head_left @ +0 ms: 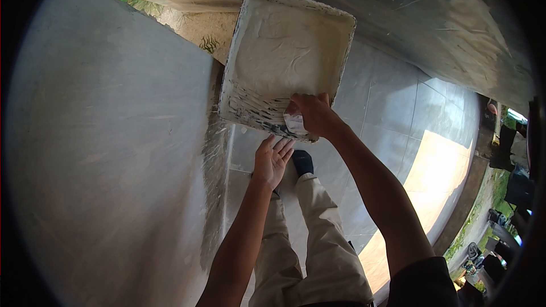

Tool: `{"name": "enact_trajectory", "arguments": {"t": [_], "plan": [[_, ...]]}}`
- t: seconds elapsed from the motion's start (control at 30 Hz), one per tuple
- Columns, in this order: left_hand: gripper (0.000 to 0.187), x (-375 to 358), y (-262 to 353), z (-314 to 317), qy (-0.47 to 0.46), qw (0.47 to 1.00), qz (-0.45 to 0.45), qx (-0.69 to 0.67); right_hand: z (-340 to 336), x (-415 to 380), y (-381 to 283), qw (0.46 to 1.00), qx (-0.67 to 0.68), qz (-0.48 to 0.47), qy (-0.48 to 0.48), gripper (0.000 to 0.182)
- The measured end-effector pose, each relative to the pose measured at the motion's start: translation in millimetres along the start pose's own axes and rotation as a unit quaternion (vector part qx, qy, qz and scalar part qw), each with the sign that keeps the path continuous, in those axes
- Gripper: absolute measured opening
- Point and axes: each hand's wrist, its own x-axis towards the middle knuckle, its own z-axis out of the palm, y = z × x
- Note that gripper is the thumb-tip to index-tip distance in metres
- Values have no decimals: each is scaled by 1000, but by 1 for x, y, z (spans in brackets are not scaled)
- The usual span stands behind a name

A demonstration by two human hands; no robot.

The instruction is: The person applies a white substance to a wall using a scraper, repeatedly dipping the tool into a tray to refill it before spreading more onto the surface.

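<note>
A square paint tray (347,42) with a crusted rim is in front of me, its far part filled with thick white paint (284,40). Dark streaks mark the ribbed near end. My right hand (313,112) is closed at the tray's near right corner, gripping a flat paint-smeared tool (293,121) against the ribs; its kind is mostly hidden by the fingers. Below the near rim is my left hand (274,161), palm up and fingers stretched out, the fingertips right at the tray's edge. Nothing lies in that palm.
A large grey wall surface (114,136) rises on the left. Grey floor tiles (387,91) run to the right, with a bright sunlit patch (435,165). Plastic sheeting (443,17) hangs across the top. My feet, one in a dark sock (303,162), stand below the tray.
</note>
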Motion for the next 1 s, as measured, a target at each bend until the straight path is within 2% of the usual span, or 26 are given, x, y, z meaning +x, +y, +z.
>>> {"name": "enact_trajectory", "arguments": {"t": [0.13,0.23,0.63,0.7,0.8,1.0], "plan": [[84,0,1,1,-2,1000,-2,-3,-1,2,2,1000,1,-8,-1,37],[84,-1,1,4,0,1000,-2,7,-5,4,0,998,-15,26,-52,43],[82,3,0,6,6,1000,-9,3,9,2,9,999,-5,38,-23,40],[82,2,-1,7,17,1000,-9,3,7,0,0,996,-33,87,-3,43],[82,1,1,10,22,1000,-9,8,9,-4,3,998,5,60,36,40],[78,1,7,7,13,999,5,42,8,-7,1,997,9,68,40,35]]}}
